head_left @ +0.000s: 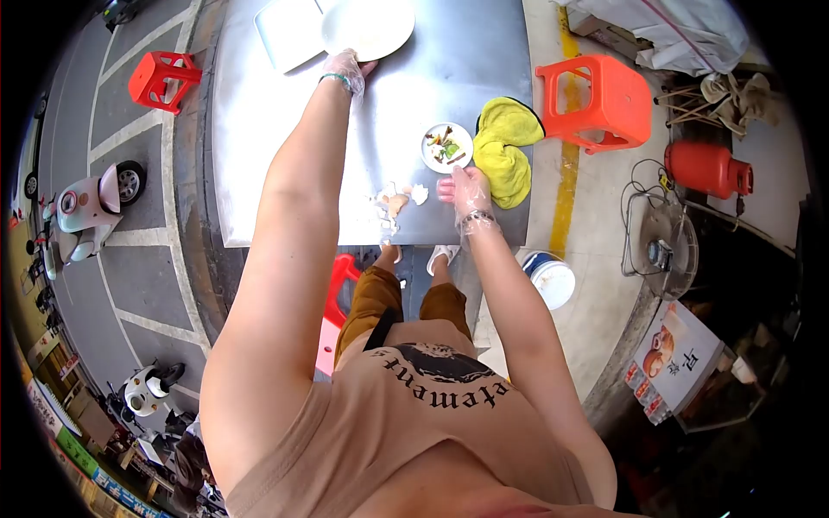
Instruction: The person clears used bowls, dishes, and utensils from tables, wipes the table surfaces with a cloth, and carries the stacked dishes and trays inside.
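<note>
My left hand (347, 72), in a clear plastic glove, is closed on the near rim of a large round white plate (370, 26) at the far side of the metal table (259, 181). My right hand (467, 190), also gloved, is by the near edge of a small white plate (429, 159) and seems to touch it. Its fingers extend to the left, apart from the thumb. Food scraps (448, 148), green and brown, lie on the small plate. Whitish and brownish bits (397, 204) are scattered left of my right hand. A yellow-green cloth (503, 155) lies just right of the small plate.
A white rectangular tray (289, 36) sits left of the large plate. Red stools (604, 102) stand around the table, one (164, 82) on the roadside. A white bucket (551, 281), a fan (669, 250) and a red gas cylinder (704, 168) are on the right. Scooters (91, 205) are parked left.
</note>
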Motion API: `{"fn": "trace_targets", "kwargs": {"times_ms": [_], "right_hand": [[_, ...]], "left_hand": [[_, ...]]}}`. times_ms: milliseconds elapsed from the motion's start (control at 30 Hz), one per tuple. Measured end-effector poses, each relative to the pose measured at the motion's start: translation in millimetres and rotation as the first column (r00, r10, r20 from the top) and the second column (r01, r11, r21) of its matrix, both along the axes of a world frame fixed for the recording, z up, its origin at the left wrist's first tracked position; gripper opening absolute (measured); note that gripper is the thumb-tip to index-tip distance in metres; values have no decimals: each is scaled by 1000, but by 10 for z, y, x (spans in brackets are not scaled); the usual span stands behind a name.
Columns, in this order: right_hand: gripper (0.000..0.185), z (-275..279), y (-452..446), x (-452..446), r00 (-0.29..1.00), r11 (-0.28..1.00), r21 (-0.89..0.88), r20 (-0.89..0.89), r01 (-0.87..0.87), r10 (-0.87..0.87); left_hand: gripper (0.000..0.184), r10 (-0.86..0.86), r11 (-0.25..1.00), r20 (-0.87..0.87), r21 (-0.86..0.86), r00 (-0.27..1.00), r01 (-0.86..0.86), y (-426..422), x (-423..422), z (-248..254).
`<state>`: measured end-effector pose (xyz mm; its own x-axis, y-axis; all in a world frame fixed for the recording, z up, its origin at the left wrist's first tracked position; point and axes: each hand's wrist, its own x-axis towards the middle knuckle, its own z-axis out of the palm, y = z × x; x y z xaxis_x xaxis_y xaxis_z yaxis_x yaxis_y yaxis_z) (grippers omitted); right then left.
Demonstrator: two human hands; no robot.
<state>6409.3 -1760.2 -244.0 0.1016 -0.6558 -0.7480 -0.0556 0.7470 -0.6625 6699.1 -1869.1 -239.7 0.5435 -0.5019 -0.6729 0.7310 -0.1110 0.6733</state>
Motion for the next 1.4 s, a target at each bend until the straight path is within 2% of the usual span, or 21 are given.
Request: {"fn": "trace_targets", "kwargs": {"times_ms": [100,167,233,400,467,567,667,767,833,900,933,967,1000,1033,1100,1200,1267,1300,1333,1367,1400], "right_hand": [[20,-79,-124,167,996,1000,-1,-83,-31,31],[17,-42,-223,242,992,998,33,-116,-54,57],[16,97,-253,306,980,996,11,-177,-90,90],[13,899,-333,682,992,934,-344,-114,-92,56],[12,1107,-308,803,802,442,-696,-588,-567,102],[17,1091,-399,889,627,-99,-628,-778,-772,40],[19,1256,-399,892,718,-206,-709,-695,-674,44],[18,1161,-355,901,658,-283,-668,-739,-688,144],[17,1147,-455,939,718,-251,-716,-689,-652,99],[15,1135,-430,937,679,-184,-687,-725,-703,112],[12,1071,-417,950,636,-45,-647,-758,-761,142],[12,915,-502,950,637,-46,-648,-758,-761,142],[11,689,-653,949,794,315,-731,-579,-606,183],[13,545,-757,934,915,641,-671,-377,-374,140],[14,579,-938,891,969,891,-409,-217,-199,117],[18,447,-1116,671,974,941,-286,-187,-182,131],[31,454,-1146,441,956,924,-266,-179,-274,232],[31,500,-1094,296,954,922,-264,-181,-283,241],[38,580,-985,115,791,701,-480,-580,-528,198],[45,650,-886,-17,534,389,-500,-845,-774,-23],[45,579,-764,-145,531,381,-496,-847,-780,-16]], "left_hand": [[41,-166,985,155,72,974,156,369,54,141],[47,-299,954,171,55,939,294,768,94,290],[53,-291,953,121,127,949,276,1173,91,451],[52,-488,865,182,234,854,444,2042,-74,811],[50,-487,868,126,176,864,464,2189,-217,859],[63,-540,841,82,74,837,536,2272,-369,961],[57,-506,862,126,49,854,504,2241,-434,1006],[54,-484,875,84,17,871,484,2303,-460,1059],[61,-476,880,83,45,876,474,2316,-464,1061],[62,-472,882,59,37,880,471,2381,-469,1046],[61,-462,887,51,52,886,459,2411,-476,1043],[61,-450,892,45,63,892,447,2410,-483,1056],[61,-446,895,48,60,894,443,2419,-487,1035],[60,-430,902,55,76,901,426,2482,-498,986],[60,-413,908,60,96,909,407,2651,-542,925],[60,-299,953,102,76,949,292,3055,-631,912],[57,-337,924,57,214,940,318,3439,-613,985],[58,-233,969,50,93,971,228,3718,-629,801],[61,-230,973,56,32,972,228,3959,-625,763],[64,-285,958,73,53,956,281,4246,-618,656],[63,-283,958,77,70,956,278,4436,-676,698]]}}
